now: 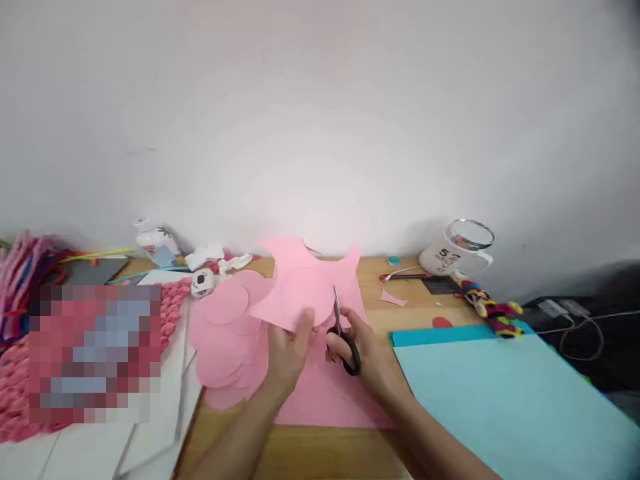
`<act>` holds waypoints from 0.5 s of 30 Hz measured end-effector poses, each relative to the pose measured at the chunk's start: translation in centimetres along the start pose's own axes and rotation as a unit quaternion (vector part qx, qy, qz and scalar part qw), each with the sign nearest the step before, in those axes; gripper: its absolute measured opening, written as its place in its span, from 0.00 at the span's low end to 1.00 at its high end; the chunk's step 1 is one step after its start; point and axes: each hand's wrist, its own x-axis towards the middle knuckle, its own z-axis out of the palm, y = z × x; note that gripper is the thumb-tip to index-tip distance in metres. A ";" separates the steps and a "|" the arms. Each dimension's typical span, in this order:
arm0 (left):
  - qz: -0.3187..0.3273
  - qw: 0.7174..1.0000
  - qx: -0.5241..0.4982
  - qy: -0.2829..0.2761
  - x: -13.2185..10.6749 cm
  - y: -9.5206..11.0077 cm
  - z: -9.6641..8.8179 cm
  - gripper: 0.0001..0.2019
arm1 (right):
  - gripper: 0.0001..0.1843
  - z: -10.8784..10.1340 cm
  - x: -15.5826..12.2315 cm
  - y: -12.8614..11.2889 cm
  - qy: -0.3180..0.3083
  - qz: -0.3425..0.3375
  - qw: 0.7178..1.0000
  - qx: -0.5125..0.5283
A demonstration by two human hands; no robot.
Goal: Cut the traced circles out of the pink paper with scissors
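Note:
My left hand pinches the lower edge of a pink paper sheet, its thumb on top. Curved cut-outs shape the sheet's edges, and a faint circle outline shows on it. In my right hand is a pair of black-handled scissors, fingers through the loops. Its blades point up, at the right edge of the held paper. Beneath both hands lies a larger pink sheet. A pile of pink paper circles rests to the left of my left hand.
Light blue paper sheets lie on the right of the wooden table. A white mug stands behind, near a small doll. Left are white sheets, coral knitting and a tilted jar. A pink scrap lies right.

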 end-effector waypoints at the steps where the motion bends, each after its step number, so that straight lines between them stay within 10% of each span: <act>1: 0.000 1.000 0.000 0.001 -0.1 -0.1 0.0 0.09 | 0.22 0.1 0.1 0.3 -0.002 0.000 1.000 0.006; 15: -0.053 0.994 -0.003 -0.097 -0.3 0.0 -0.1 0.13 | 0.22 0.0 0.4 0.2 -0.013 -0.021 0.998 0.063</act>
